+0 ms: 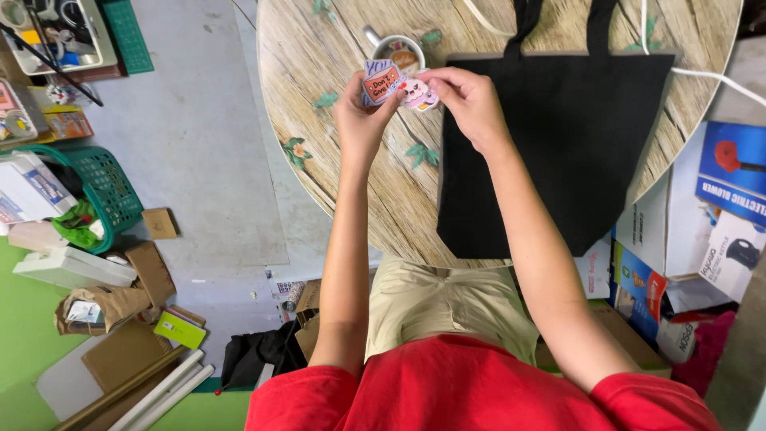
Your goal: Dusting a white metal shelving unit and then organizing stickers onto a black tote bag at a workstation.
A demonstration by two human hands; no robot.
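A grey floor [199, 160] is filling the left half of the frame, with green matting along its lower left edge; a round wooden table [375, 191], painted with small leaves, is taking up the upper middle and right; a black tote bag [558, 152] is lying flat on the table's right part, its handles running off the top edge of the frame; the person, in a red shirt [471, 391] and beige shorts [447, 299], is sitting at the bottom centre, both arms reaching up toward the table; printed cardboard boxes [702, 239] are piling up at the right edge; a green basket [108, 187] is sitting at the left edge, with white boxes beside it and cardboard scraps [128, 327] lying below it at lower left; a mug [396, 52] is standing on the table at the top centre, just above the hands; the left hand [361, 120] is pinching a small stack of stickers, the front one an orange sticker [381, 83] with a pale border, held between thumb and fingers over the table just below the mug; the right hand [467, 100] is gripping a small pink cartoon sticker [416, 94] by its fingertips, right beside the orange one and touching or nearly touching it; I cannot tell which.
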